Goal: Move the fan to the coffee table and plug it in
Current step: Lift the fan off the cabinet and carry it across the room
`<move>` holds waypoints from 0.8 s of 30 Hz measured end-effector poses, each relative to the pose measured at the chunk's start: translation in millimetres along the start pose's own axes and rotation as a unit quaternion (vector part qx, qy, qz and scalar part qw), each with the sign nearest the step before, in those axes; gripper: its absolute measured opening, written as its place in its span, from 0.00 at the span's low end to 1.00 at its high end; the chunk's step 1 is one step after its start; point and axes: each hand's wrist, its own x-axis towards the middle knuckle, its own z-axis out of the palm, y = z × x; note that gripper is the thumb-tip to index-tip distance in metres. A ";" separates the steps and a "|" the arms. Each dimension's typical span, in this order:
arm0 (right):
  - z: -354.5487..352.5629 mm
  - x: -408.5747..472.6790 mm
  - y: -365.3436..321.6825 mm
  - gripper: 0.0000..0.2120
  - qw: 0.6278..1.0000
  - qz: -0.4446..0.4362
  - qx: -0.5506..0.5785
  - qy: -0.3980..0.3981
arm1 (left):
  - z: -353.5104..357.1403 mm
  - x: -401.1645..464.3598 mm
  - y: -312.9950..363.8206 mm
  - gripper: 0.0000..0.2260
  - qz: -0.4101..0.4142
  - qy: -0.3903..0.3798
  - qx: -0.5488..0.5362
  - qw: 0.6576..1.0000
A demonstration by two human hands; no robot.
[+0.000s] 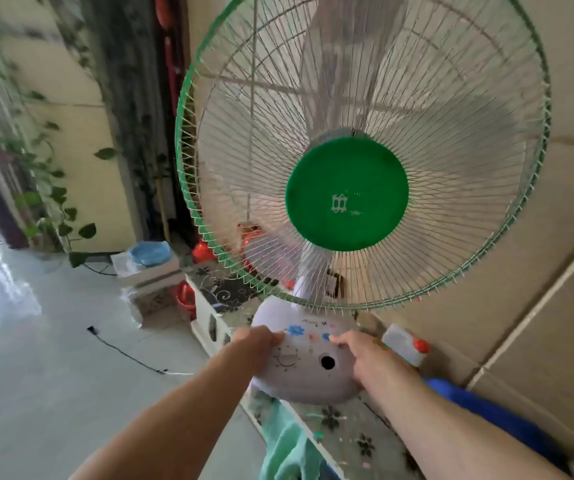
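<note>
Pale glossy floor tiles spread out to the left of both arms, with a thin black cord lying across them, well left of the left hand. Tiled beige wall rises to the right of the right hand. Both hands reach forward to the fan, a desk fan with a white wire cage, a green rim and a green centre disc, standing upright and filling the view above the hands. Its rounded white base sits between the two hands on a narrow ledge with a flower-patterned cover that runs along the wall. The left hand is curled around the left edge of the base, its fingers pressed on the top near a blue flower sticker. The right hand grips the right edge of the base, fingertips on top beside the stickers. Whether the base is lifted off the ledge cannot be told. Just right of the right hand lies a white plastic bottle with a red cap, and a blue cloth sits beside the right forearm. A light green cloth hangs off the ledge between the forearms. Far beyond the left hand, green vines climb a doorway.
</note>
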 end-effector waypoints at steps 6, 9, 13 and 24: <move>21.8 -119.7 -54.1 0.07 0.998 -0.036 -0.032 -0.027 | -56.9 -159.4 57.5 0.21 0.048 0.049 -0.054 0.996; 31.4 -179.4 -71.6 0.07 0.996 -0.060 -0.046 -0.049 | -81.3 -225.0 68.9 0.23 0.052 0.058 -0.083 0.994; 51.3 -257.7 -72.3 0.12 0.990 -0.078 -0.074 -0.096 | -126.6 -303.8 64.8 0.25 0.062 0.079 -0.109 0.989; 137.9 -459.4 -4.2 0.12 0.951 -0.169 -0.109 -0.237 | -284.7 -482.8 -26.9 0.26 0.070 0.173 -0.146 0.972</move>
